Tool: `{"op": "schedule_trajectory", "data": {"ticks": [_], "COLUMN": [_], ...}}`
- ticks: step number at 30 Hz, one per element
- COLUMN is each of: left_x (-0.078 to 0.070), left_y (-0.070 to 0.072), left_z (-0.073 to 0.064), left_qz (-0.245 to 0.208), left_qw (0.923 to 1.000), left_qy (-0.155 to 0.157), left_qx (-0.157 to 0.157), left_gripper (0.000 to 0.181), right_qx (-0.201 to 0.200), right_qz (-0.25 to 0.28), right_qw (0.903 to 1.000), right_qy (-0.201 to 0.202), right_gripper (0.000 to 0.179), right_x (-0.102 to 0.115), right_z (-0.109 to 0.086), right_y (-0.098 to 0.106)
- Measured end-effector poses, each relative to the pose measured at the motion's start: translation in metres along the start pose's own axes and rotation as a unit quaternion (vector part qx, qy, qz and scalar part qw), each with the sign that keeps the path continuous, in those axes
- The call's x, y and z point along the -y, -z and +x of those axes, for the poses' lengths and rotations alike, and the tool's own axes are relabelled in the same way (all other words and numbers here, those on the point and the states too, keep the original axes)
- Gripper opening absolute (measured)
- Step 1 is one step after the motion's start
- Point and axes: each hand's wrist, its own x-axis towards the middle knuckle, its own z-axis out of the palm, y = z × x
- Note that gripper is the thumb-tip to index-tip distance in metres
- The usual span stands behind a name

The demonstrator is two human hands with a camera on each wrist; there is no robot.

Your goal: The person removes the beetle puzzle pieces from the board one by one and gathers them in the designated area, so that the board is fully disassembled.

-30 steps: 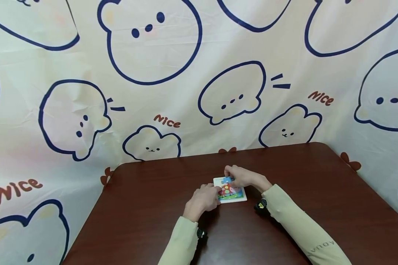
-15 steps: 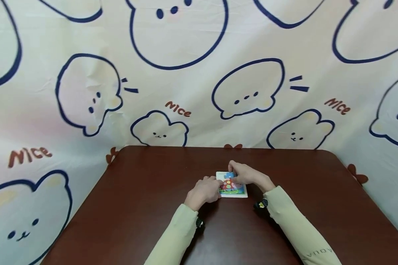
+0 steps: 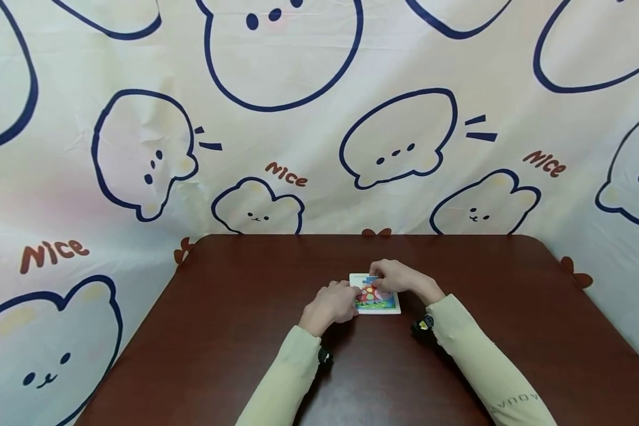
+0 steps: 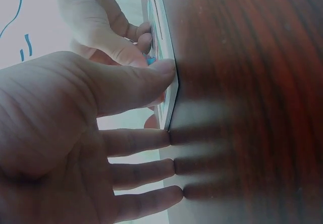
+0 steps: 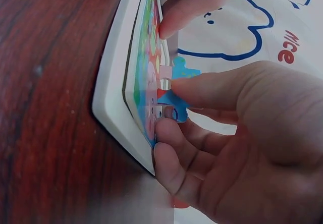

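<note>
A small jigsaw puzzle (image 3: 375,302) with a bright picture sits in its white tray (image 3: 395,312) on the table. My right hand (image 3: 396,277) is over its upper right part. In the right wrist view, that hand's thumb and fingers pinch a blue puzzle piece (image 5: 174,103), tilted up from the picture's surface. My left hand (image 3: 331,305) is at the tray's left side. In the left wrist view, the left thumb (image 4: 161,68) presses on the tray's edge, while the other fingers (image 4: 146,176) stretch out with their tips at the tabletop. The fingers partly hide the picture.
The dark brown wooden table (image 3: 245,302) reaches back to a pale cloth backdrop (image 3: 319,207) with cartoon bears. A black wrist device (image 3: 422,325) is strapped under the right sleeve, and another black device (image 3: 324,355) is under the left.
The head view has tilted and shifted, mostly in the first half second. Both hands stay at the puzzle, with the right fingers still holding the blue piece near its upper part.
</note>
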Motion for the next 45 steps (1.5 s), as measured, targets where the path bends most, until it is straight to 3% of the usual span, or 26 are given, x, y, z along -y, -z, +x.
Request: {"op": "schedule_trajectory", "data": {"ticks": [9, 24, 34, 45], "left_x": [-0.002, 0.002, 0.002, 0.000], "left_y": [-0.002, -0.003, -0.001, -0.002], "left_z": [0.000, 0.001, 0.002, 0.002], "left_qz": [-0.010, 0.000, 0.011, 0.000], "left_qw": [0.9999, 1.0000, 0.9999, 1.0000], "left_qy": [0.001, -0.001, -0.006, 0.002], "left_qx": [-0.005, -0.007, -0.007, -0.007], "left_gripper": [0.051, 0.051, 0.049, 0.049], "right_qx": [0.012, -0.004, 0.025, 0.002], "right_qz": [-0.009, -0.013, 0.000, 0.049], "right_qw": [0.9999, 0.9997, 0.9996, 0.9987], "right_qy": [0.006, 0.021, 0.015, -0.009], "right_gripper": [0.003, 0.004, 0.006, 0.011], "right_x": [0.003, -0.001, 0.003, -0.007], "right_z": [-0.004, 0.000, -0.006, -0.016], "right_y": [0.004, 0.000, 0.006, 0.027]}}
